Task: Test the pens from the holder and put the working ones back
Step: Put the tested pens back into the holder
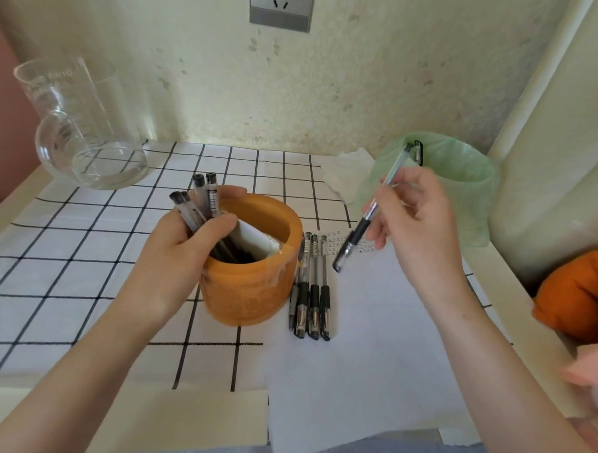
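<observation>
At the centre of the gridded cloth [86, 256] stands the orange holder [254, 262], upright, with a white divider [257, 240] inside and several pens [204, 203] leaning out toward its left rim. Your left hand [185, 245] wraps that side of the holder, thumb hooked over the rim and fingers closed around the bundle of pens, so the grip takes in both holder and pens. Your right hand [417, 217] is raised to the right of the holder, above the paper and clear of it, and pinches a single pen [369, 213] between thumb and fingertips near mid-barrel; the pen is tilted, its black grip end down-left and its clip end up-right. Just right of the holder's base, four pens [311, 294] lie side by side, roughly parallel, resting partly on the white sheet of paper [364, 343]. Small scribble marks [336, 240] show near the sheet's top edge. Further out: a small bin lined with a green bag [460, 185] at right rear, a clear glass carafe [88, 132] at left rear, a wall socket [281, 8] above, and orange fabric [585, 292] at the right edge.
</observation>
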